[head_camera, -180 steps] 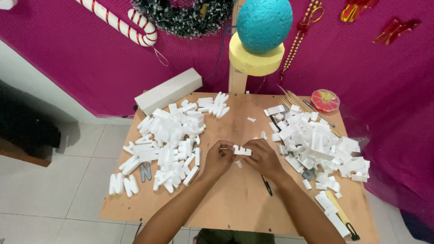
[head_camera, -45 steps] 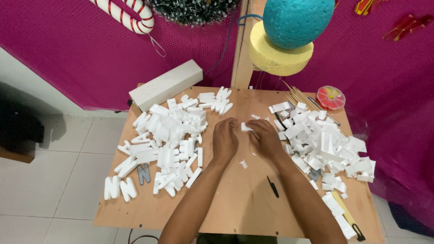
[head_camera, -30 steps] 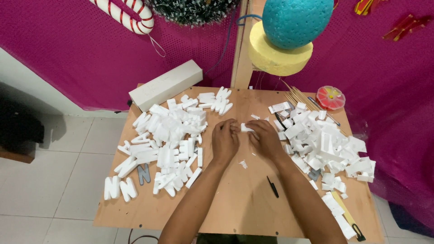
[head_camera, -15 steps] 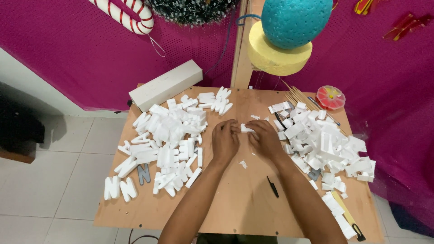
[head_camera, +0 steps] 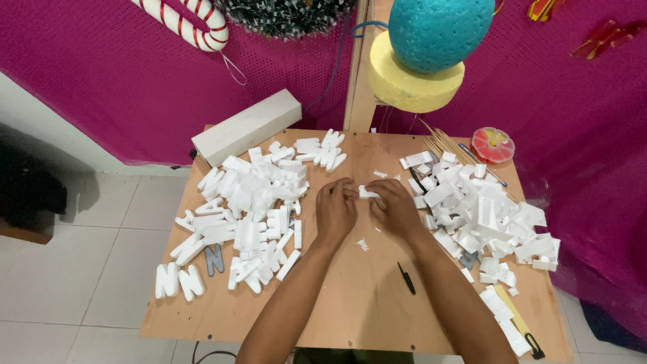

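On the bench, the left hand and right hand pinch together a small white foam piece at mid-bench, which I think may snap if squeezed hard.

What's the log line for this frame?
left hand + right hand: pinch white foam piece | above wooden table | foam piles either side
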